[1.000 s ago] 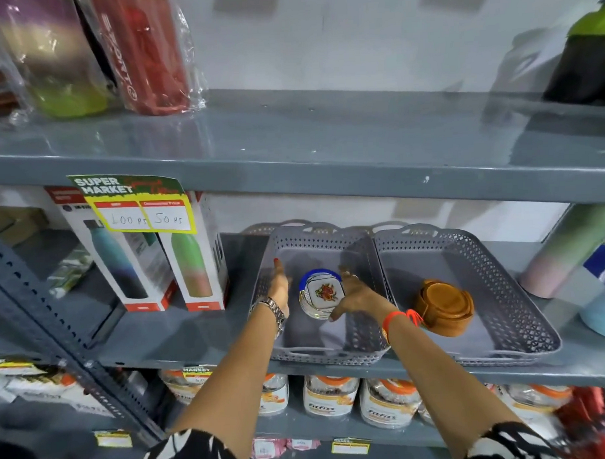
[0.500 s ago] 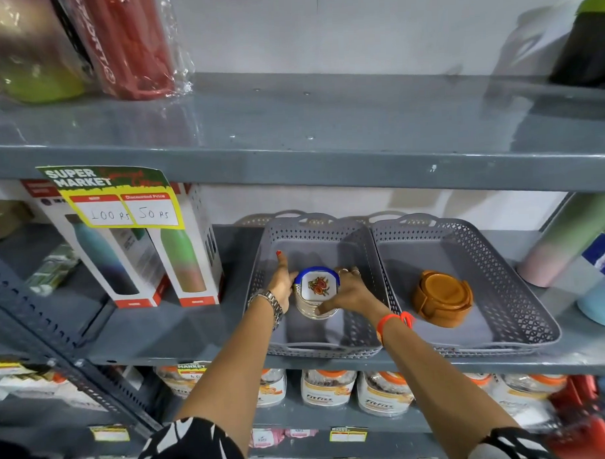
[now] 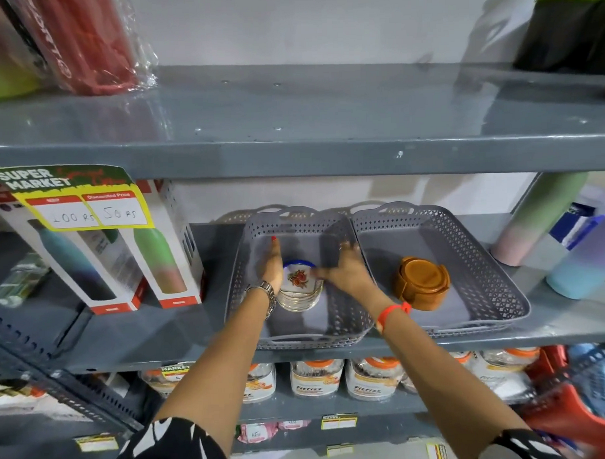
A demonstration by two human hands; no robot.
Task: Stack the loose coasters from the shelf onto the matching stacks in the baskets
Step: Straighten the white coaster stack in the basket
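Observation:
A stack of white floral coasters [image 3: 299, 287] with a blue-rimmed one on top rests on the floor of the left grey basket [image 3: 298, 341]. My left hand [image 3: 273, 264] lies flat against the stack's left side, fingers straight and pointing to the back. My right hand [image 3: 347, 269] is at the stack's right side with fingers spread; only the thumb is near the top coaster. A stack of brown coasters [image 3: 421, 287] in a brown holder sits in the right grey basket [image 3: 484, 257]. No loose coasters show on the shelf.
Boxed bottles [image 3: 107, 263] stand left of the baskets under a price tag [image 3: 77, 199]. Pastel bottles [image 3: 541, 221] stand to the right. The upper shelf edge [image 3: 326, 156] hangs just above the baskets. Jars [image 3: 316, 380] fill the shelf below.
The floral stack, cupped between both hands before, now sits lower in the basket. My right hand's fingers have spread and drawn away to the right. The left hand stays beside it.

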